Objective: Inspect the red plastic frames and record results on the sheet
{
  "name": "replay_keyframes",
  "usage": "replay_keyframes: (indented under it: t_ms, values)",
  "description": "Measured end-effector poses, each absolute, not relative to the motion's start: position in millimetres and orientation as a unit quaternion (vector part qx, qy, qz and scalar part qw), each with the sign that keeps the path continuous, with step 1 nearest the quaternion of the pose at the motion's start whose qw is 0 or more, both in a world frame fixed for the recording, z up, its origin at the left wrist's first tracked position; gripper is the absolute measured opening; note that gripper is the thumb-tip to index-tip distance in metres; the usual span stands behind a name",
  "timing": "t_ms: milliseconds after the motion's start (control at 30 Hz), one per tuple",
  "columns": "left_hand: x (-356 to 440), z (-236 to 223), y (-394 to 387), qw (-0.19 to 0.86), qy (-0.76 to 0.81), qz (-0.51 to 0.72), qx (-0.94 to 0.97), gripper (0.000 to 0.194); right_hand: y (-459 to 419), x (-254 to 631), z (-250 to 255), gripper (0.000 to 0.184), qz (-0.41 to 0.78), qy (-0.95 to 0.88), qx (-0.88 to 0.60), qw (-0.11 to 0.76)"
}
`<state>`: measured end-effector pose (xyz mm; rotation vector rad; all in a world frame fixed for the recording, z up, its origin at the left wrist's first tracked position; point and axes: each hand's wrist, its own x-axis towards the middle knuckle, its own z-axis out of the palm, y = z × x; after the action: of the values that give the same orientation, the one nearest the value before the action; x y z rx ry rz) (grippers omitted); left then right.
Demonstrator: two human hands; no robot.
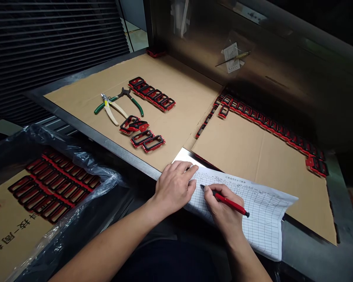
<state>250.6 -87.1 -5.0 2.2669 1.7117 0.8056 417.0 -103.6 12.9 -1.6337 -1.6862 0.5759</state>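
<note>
A printed form [261,223] with a ruled grid lies over the table's front edge, its right corner bent up and its lower part drooping off. My left hand [176,184] rests on the paper's left end, fingers stretched out and lying flat. In my right hand [225,207] is a red pen [231,202], pinched with its dark tip at the form's left columns. Beyond my left hand lie several loose red-and-black frames [142,137]. The table surface under the paper is partly hidden.
Cardboard [91,86] covers the table, bearing green-handled pliers [137,105], cream-handled cutters [110,111] and a row of frames [151,94]. More frames [261,117] line the raised cardboard [238,145] at right. A plastic-lined box [76,156] with stacked frames stands lower left.
</note>
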Motion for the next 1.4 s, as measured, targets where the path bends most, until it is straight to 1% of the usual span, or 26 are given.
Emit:
replay_keyframes:
  t_ms: [133, 200, 300, 333, 367, 433, 500, 533, 567, 600, 633, 700, 767, 800, 900, 1000, 1167, 1400]
  values:
    - [251, -5, -87, 0.096, 0.578, 0.273, 0.763, 0.03, -104, 418, 13, 0.017, 0.231, -0.636, -0.641, 0.363]
    - [251, -4, -86, 0.098, 0.579, 0.273, 0.762, 0.031, -106, 419, 10, 0.017, 0.236, -0.625, -0.636, 0.386]
    - [251, -4, -86, 0.095, 0.575, 0.277, 0.764, 0.031, -111, 424, 4, 0.01, 0.222, -0.626, -0.59, 0.459]
    - [250, -5, -87, 0.091, 0.574, 0.28, 0.764, 0.031, -113, 427, 2, 0.005, 0.204, -0.632, -0.568, 0.486]
    - [250, -6, -87, 0.087, 0.571, 0.285, 0.765, 0.031, -115, 431, 0, 0.006, 0.175, -0.641, -0.547, 0.509]
    - [248, -9, -89, 0.076, 0.562, 0.311, 0.763, 0.031, -119, 443, 0, 0.029, 0.093, -0.662, -0.522, 0.529]
    - [246, -13, -90, 0.068, 0.548, 0.352, 0.756, 0.032, -125, 458, 2, 0.057, 0.011, -0.684, -0.529, 0.502]
    - [246, -15, -91, 0.067, 0.541, 0.374, 0.75, 0.032, -128, 466, 4, 0.068, -0.014, -0.693, -0.539, 0.478]
    - [245, -17, -92, 0.067, 0.538, 0.393, 0.743, 0.033, -132, 474, 6, 0.074, -0.022, -0.697, -0.55, 0.459]
    - [244, -19, -93, 0.069, 0.537, 0.407, 0.736, 0.033, -137, 481, 8, 0.075, -0.016, -0.692, -0.56, 0.455]
    - [244, -20, -93, 0.072, 0.538, 0.417, 0.729, 0.034, -143, 487, 9, 0.072, -0.006, -0.676, -0.568, 0.469]
    - [243, -22, -94, 0.074, 0.544, 0.427, 0.718, 0.034, -156, 497, 10, 0.061, -0.012, -0.613, -0.578, 0.538]
    - [243, -23, -94, 0.07, 0.555, 0.429, 0.709, 0.033, -168, 505, 8, 0.05, -0.072, -0.556, -0.592, 0.579]
    - [243, -23, -94, 0.067, 0.559, 0.429, 0.706, 0.032, -173, 508, 5, 0.046, -0.112, -0.546, -0.599, 0.574]
    - [243, -23, -93, 0.065, 0.567, 0.425, 0.703, 0.033, -182, 519, -4, 0.038, -0.217, -0.574, -0.602, 0.511]
    - [244, -22, -91, 0.066, 0.572, 0.413, 0.705, 0.033, -182, 528, -13, 0.036, -0.272, -0.615, -0.566, 0.476]
    - [245, -21, -90, 0.062, 0.575, 0.402, 0.71, 0.031, -176, 532, -22, 0.032, -0.227, -0.663, -0.56, 0.443]
    - [245, -23, -91, 0.065, 0.572, 0.408, 0.708, 0.028, -175, 536, -30, 0.035, -0.199, -0.677, -0.558, 0.436]
